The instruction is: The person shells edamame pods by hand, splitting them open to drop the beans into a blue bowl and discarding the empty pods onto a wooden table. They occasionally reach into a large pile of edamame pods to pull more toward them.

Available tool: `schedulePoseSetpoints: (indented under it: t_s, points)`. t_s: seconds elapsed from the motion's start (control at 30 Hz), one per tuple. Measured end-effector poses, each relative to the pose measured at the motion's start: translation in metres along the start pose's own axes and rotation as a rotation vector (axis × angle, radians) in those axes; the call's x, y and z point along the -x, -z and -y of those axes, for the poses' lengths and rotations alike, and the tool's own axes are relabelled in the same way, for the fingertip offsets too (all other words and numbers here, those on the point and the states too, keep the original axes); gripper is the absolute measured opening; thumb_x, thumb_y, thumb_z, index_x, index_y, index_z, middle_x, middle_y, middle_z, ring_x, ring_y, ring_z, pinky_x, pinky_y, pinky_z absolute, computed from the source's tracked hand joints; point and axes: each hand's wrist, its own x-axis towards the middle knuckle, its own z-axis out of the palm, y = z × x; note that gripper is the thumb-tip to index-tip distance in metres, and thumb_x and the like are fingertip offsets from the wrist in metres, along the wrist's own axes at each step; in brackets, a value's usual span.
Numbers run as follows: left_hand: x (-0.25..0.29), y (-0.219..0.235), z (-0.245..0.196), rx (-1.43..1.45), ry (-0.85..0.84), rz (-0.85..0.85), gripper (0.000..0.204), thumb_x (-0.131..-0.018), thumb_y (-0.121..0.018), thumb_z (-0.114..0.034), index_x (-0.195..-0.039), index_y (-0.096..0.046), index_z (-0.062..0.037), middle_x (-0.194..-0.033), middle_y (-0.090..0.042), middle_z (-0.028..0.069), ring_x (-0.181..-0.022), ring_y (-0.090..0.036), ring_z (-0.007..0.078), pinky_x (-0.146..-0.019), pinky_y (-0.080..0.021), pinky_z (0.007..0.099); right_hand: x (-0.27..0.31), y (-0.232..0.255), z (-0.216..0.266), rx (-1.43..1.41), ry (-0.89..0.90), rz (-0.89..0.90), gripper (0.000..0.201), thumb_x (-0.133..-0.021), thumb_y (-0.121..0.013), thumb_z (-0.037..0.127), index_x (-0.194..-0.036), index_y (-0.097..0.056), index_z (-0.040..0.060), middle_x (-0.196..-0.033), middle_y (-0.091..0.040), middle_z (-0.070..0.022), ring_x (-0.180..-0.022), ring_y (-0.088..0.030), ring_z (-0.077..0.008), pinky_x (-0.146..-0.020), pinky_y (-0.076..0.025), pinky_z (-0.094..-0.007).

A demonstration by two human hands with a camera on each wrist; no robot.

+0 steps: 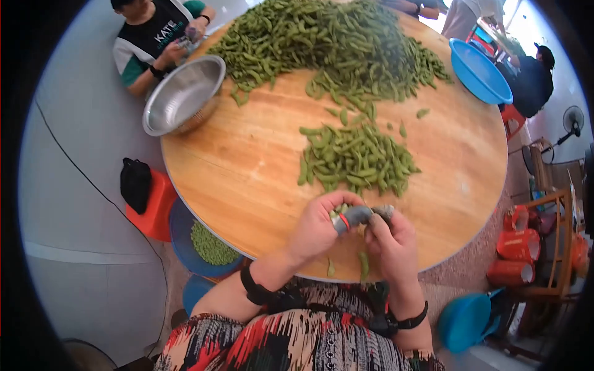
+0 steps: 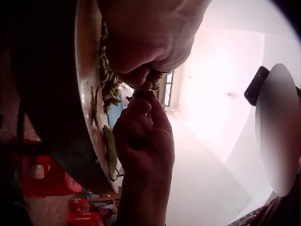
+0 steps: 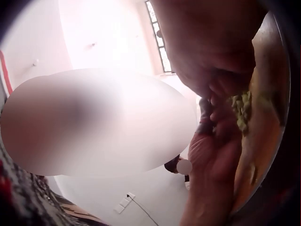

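Note:
Both hands meet above the table's near edge in the head view. My left hand [image 1: 317,227] curls round several shelled beans [image 1: 339,212]; its thumb wears a grey cover with a red band. Against it, my right hand [image 1: 396,244] pinches a bean pod between thumb and fingers, mostly hidden by the fingertips. Grey covering shows on the right fingertips too. Just beyond the hands lies a small heap of green pods [image 1: 359,157]. Below them, a loose pod [image 1: 364,264] rests near the edge. The right wrist view shows green beans [image 3: 242,110] beside the touching hands.
A large pod pile [image 1: 334,43] covers the far side of the round table [image 1: 235,161]. A steel bowl [image 1: 185,96] stands at the left edge, a blue basin [image 1: 481,71] at the right. Below left, another basin holds shelled beans [image 1: 210,244] near a red stool [image 1: 154,207]. Other people sit around.

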Motion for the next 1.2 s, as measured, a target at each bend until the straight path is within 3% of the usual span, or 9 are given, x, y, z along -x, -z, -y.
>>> schedulePoseSetpoints:
  t_s: [0.2,0.23,0.37,0.57,0.7,0.83,0.97,1.03,1.2]
  points:
    - [0.001,0.009,0.004,0.068,-0.019,-0.040,0.012,-0.085,-0.054,-0.006,-0.097,-0.058,-0.0043,-0.074,-0.055,-0.0032,-0.063,-0.048,0.0019,-0.054,-0.037,0.0146,-0.023,0.026,0.005,0.810,0.329,-0.272,0.019,-0.085,-0.057,0.020,-0.094,-0.056,0.0031,-0.060,-0.055,-0.0060,-0.050,-0.052,-0.0179,-0.047,-0.040,-0.0293]
    - [0.001,0.008,0.003,0.003,-0.015,0.021,0.013,-0.085,-0.055,-0.006,-0.097,-0.060,-0.0033,-0.075,-0.056,-0.0028,-0.064,-0.048,0.0019,-0.054,-0.037,0.0150,-0.027,0.027,0.009,1.099,0.416,-0.425,0.022,-0.084,-0.059,0.022,-0.097,-0.055,0.0041,-0.062,-0.056,-0.0104,-0.051,-0.054,-0.0251,-0.048,-0.042,-0.0342]
    - [0.009,-0.002,-0.011,-0.291,0.026,0.320,0.015,-0.084,-0.059,-0.008,-0.097,-0.064,-0.0017,-0.081,-0.060,-0.0009,-0.069,-0.052,0.0028,-0.059,-0.041,0.0173,-0.035,0.031,-0.006,1.368,0.368,-0.431,0.028,-0.082,-0.060,0.025,-0.100,-0.054,0.0043,-0.067,-0.057,-0.0172,-0.059,-0.055,-0.0354,-0.054,-0.043,-0.0417]
    - [0.004,0.004,-0.001,-0.298,0.114,0.216,0.018,-0.081,-0.065,-0.013,-0.095,-0.066,-0.0012,-0.083,-0.064,0.0003,-0.077,-0.056,0.0049,-0.068,-0.045,0.0202,-0.021,0.038,-0.006,1.032,0.454,-0.379,0.019,-0.083,-0.058,0.019,-0.082,-0.053,0.0012,-0.065,-0.058,-0.0142,-0.060,-0.057,-0.0300,-0.053,-0.043,-0.0390]
    - [0.003,-0.001,-0.002,-0.357,-0.029,0.229,0.022,-0.082,-0.065,-0.014,-0.099,-0.064,-0.0005,-0.083,-0.063,-0.0005,-0.071,-0.054,0.0029,-0.062,-0.044,0.0180,-0.015,0.037,0.002,0.322,0.165,-0.182,0.018,-0.085,-0.056,0.016,-0.074,-0.052,0.0028,-0.057,-0.051,-0.0026,-0.045,-0.045,-0.0113,-0.040,-0.032,-0.0260]
    - [0.002,0.001,-0.008,0.019,0.155,0.151,0.027,-0.082,-0.064,-0.014,-0.107,-0.061,-0.0048,-0.081,-0.061,-0.0018,-0.061,-0.050,0.0004,-0.051,-0.037,0.0134,-0.007,0.027,0.009,-0.376,-0.198,0.053,0.011,-0.087,-0.054,0.014,-0.079,-0.051,0.0064,-0.055,-0.044,0.0034,-0.039,-0.028,-0.0020,-0.036,-0.017,-0.0184]
    - [0.000,0.008,-0.002,0.374,0.143,0.168,0.022,-0.080,-0.065,-0.010,-0.102,-0.060,-0.0069,-0.081,-0.062,-0.0011,-0.058,-0.050,0.0010,-0.046,-0.033,0.0121,-0.007,0.021,0.005,-0.428,-0.219,0.228,0.011,-0.089,-0.052,0.016,-0.085,-0.050,0.0051,-0.059,-0.045,0.0040,-0.044,-0.031,-0.0020,-0.039,-0.021,-0.0173]
    - [-0.001,0.013,0.002,0.382,0.096,0.135,0.020,-0.080,-0.066,-0.009,-0.099,-0.060,-0.0062,-0.081,-0.062,-0.0004,-0.059,-0.050,0.0010,-0.047,-0.033,0.0122,0.000,0.007,0.013,0.002,-0.081,0.161,0.017,-0.092,-0.047,0.020,-0.087,-0.050,0.0038,-0.065,-0.046,0.0036,-0.051,-0.035,-0.0022,-0.044,-0.026,-0.0169]
    - [-0.002,0.005,-0.001,0.331,-0.067,0.028,0.015,-0.078,-0.066,-0.005,-0.092,-0.061,-0.0052,-0.079,-0.062,0.0008,-0.062,-0.052,0.0024,-0.050,-0.037,0.0140,0.004,0.009,0.009,-0.078,-0.090,0.363,0.022,-0.095,-0.040,0.022,-0.090,-0.049,0.0033,-0.068,-0.047,0.0025,-0.054,-0.037,-0.0034,-0.048,-0.029,-0.0181]
